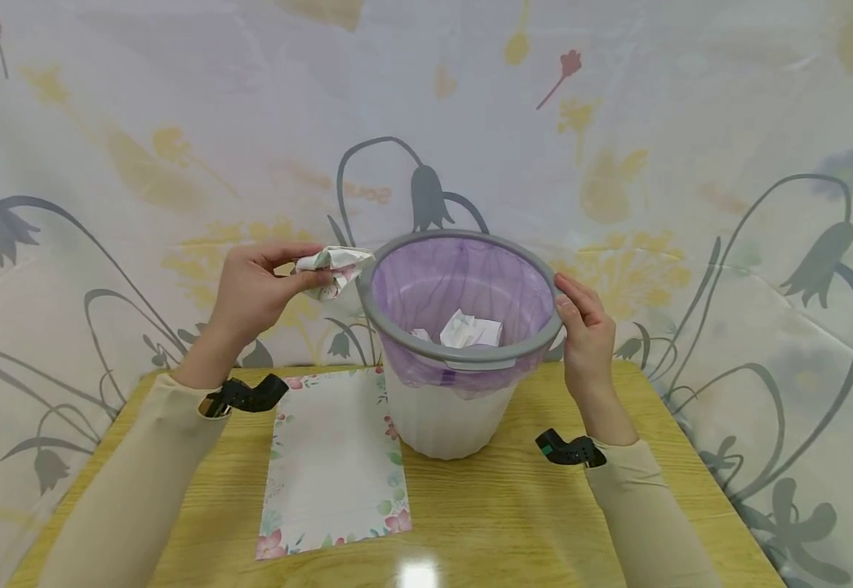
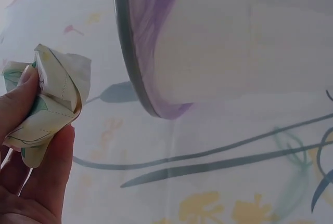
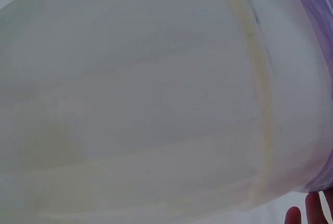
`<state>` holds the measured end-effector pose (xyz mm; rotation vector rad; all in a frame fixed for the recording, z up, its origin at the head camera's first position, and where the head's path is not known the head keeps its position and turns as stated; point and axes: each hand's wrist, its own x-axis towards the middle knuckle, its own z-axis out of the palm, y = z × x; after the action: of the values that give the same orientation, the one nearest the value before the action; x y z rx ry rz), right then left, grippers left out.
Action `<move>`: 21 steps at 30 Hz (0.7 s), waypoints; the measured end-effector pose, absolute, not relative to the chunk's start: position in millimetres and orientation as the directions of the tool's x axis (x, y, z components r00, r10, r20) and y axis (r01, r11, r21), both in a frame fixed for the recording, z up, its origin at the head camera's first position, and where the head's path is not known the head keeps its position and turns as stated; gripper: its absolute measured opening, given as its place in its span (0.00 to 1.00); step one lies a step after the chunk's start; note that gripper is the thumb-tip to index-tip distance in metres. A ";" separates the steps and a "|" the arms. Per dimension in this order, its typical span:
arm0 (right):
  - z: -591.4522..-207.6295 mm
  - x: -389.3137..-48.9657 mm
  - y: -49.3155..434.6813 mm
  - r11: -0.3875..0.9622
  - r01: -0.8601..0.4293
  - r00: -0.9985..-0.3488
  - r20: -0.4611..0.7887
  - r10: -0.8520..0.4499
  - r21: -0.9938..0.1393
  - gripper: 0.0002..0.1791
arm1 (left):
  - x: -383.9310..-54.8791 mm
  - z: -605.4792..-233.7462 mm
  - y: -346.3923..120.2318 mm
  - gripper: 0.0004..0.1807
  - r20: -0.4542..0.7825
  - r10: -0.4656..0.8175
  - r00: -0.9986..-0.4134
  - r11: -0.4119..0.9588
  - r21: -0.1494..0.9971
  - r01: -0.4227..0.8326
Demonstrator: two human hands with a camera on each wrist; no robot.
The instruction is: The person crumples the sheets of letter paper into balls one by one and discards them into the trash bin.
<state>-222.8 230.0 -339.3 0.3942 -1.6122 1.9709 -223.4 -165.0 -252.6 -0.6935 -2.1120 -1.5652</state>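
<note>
My left hand (image 1: 250, 286) pinches a crumpled sheet of flower-printed paper (image 1: 335, 269) between thumb and fingers, just left of the bin's rim. The left wrist view shows the crumpled paper (image 2: 54, 94) bunched and folded, apart from the rim. A white bin (image 1: 444, 420) with a grey rim (image 1: 463, 353) and a purple liner bag (image 1: 426, 286) stands upright on the table. White crumpled paper (image 1: 470, 330) lies inside it. My right hand (image 1: 589, 339) touches the right side of the rim with its fingertips. Some fingertips (image 3: 314, 208) show beside the bin in the right wrist view.
A flat sheet of paper (image 1: 334, 457) with a floral border lies left of the bin on the yellow wood-grain table (image 1: 514, 523). Behind the table hangs a pale flower-printed cloth (image 1: 250, 106). Black wrist cameras (image 1: 253, 394) sit on both sleeves.
</note>
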 end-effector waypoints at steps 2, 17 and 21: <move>-339.2 -222.6 230.2 -0.122 -0.587 -0.801 0.552 0.232 -0.801 0.19 | -227.6 -245.2 -161.9 0.13 0.578 0.203 -0.791 0.279 0.740 0.612; -340.0 -221.8 231.4 -0.099 -0.578 -0.804 0.545 0.237 -0.810 0.19 | -257.8 -199.3 -113.4 0.15 0.377 0.475 -0.795 0.418 0.698 0.581; -340.1 -222.5 231.5 -0.109 -0.581 -0.804 0.549 0.228 -0.806 0.19 | -267.0 -197.0 -99.5 0.15 0.339 0.518 -0.786 0.424 0.696 0.580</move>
<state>-222.5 231.5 -340.1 0.3904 -1.6307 1.9612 -267.0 -99.5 -197.0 -0.9992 -2.5887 -1.3111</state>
